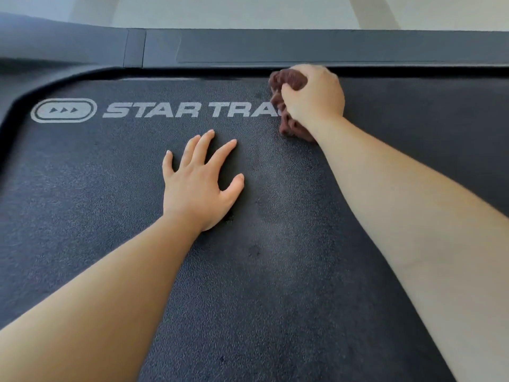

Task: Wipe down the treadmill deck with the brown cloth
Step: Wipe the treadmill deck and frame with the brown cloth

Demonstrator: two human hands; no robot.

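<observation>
The treadmill deck (pixel 96 188) is a dark, textured belt that fills most of the view, with a white logo printed across its far part. My right hand (pixel 314 95) is closed on a bunched brown cloth (pixel 289 79) and presses it onto the belt near the far edge, covering the end of the logo. Brown folds show above and below my fingers. My left hand (pixel 199 183) lies flat on the belt, fingers spread, holding nothing, to the left of and nearer than the cloth.
A dark side rail (pixel 275 48) runs along the far edge of the belt, with a curved plastic cover (pixel 41 86) at the far left corner. A pale floor (pixel 220 9) lies beyond the rail. A few small dark spots (pixel 254 250) mark the belt between my arms.
</observation>
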